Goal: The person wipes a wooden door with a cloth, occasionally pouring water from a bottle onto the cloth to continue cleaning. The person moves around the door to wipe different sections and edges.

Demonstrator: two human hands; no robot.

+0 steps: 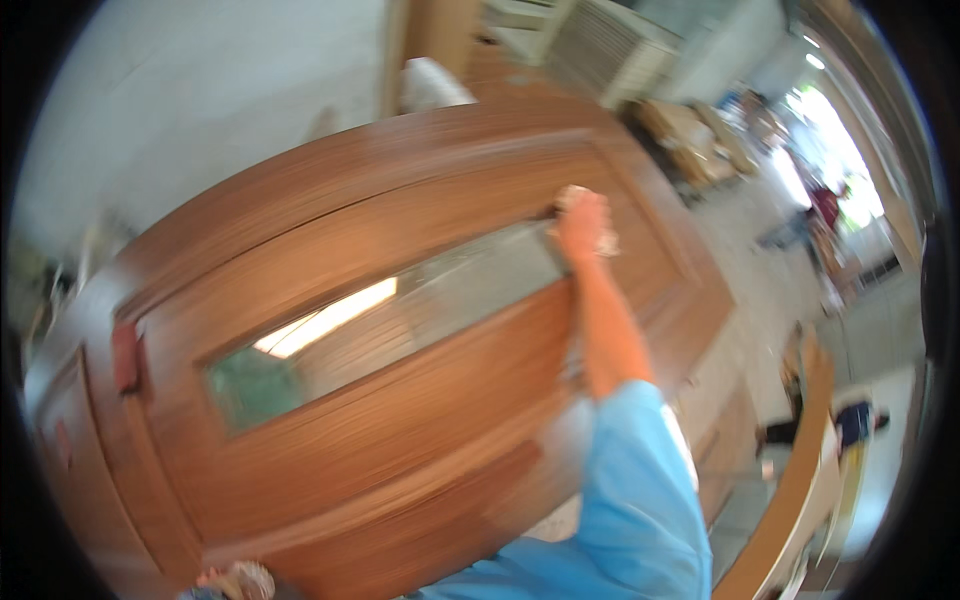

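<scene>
A large brown wooden door (450, 375) lies in front of me, with a long narrow glass pane (440, 315) set in it. My right hand (582, 228) is closed round a crumpled beige cloth (609, 243), at the far right end of the pane. My right arm, in a light blue sleeve, reaches out over the door. At the lower left, by the door's near edge, my left hand (208, 578) is partly cut off. A pale crumpled thing (252, 578) shows beside it; blur hides its fingers. A reddish block (126, 357) sits on the door's left part.
A pale wall (220, 90) rises behind the door. Cardboard-wrapped bundles (680, 140) lie on the floor beyond its right end. A curved-looking brown board (775, 520) stands at the lower right. A person in dark clothes (853, 424) and another in red (825, 205) are farther right.
</scene>
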